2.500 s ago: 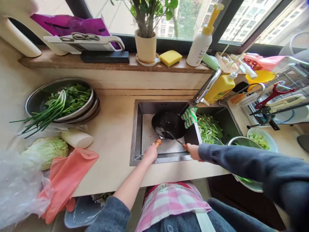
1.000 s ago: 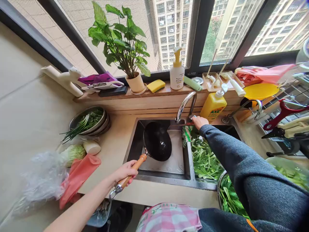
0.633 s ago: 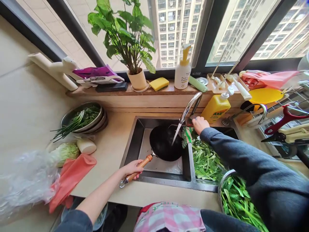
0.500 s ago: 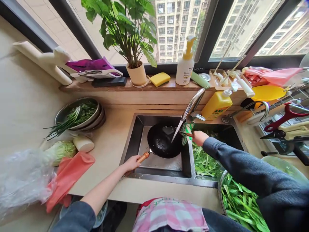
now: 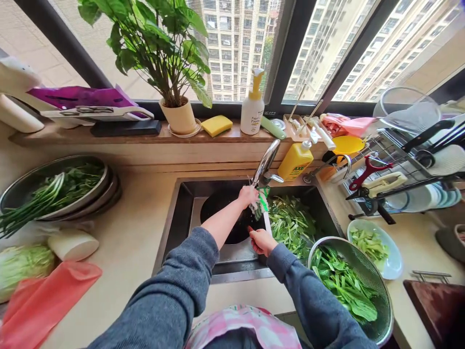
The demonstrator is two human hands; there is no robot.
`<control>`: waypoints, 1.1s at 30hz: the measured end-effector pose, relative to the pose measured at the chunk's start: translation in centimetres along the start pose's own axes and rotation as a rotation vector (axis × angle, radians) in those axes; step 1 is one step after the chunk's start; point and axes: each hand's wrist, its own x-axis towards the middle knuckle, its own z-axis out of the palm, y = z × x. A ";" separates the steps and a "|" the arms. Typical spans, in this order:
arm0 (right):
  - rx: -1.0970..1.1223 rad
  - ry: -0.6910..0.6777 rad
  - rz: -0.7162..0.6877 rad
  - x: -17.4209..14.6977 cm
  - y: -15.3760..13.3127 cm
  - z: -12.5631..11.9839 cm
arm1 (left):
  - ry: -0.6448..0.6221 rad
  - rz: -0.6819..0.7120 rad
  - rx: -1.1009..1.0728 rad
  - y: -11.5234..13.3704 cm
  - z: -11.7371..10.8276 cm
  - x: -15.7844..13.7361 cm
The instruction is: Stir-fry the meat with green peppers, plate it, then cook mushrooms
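Note:
My left hand (image 5: 248, 196) reaches across the sink beside the tap (image 5: 267, 162), over the black wok (image 5: 214, 206). Splashing water blurs its fingers. A green-and-white cloth (image 5: 262, 199) is right by them; I cannot tell whether it is held. My right hand (image 5: 263, 241) is closed low at the wok's right edge. A short reddish-brown end shows at its fingers, too little to name. The wok lies in the left basin, partly hidden by my left forearm. Water runs down from the tap just above my right hand.
Cut greens (image 5: 290, 218) fill the right basin. A colander (image 5: 388, 310) of leaves overlaps the sink's right corner, with a plate of chopped vegetables (image 5: 370, 242) beyond. Stacked bowls (image 5: 109, 194) with greens stand left. A yellow soap bottle (image 5: 296, 162) is behind the sink.
My left hand has left the wok's wooden handle at lower left and moved up and right to the tap. My right hand has come down and left. The whole view has shifted right.

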 end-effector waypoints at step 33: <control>0.036 0.250 -0.710 10.7 -2.9 -0.5 | -0.523 -0.376 -0.258 -15.8 -4.7 -18.5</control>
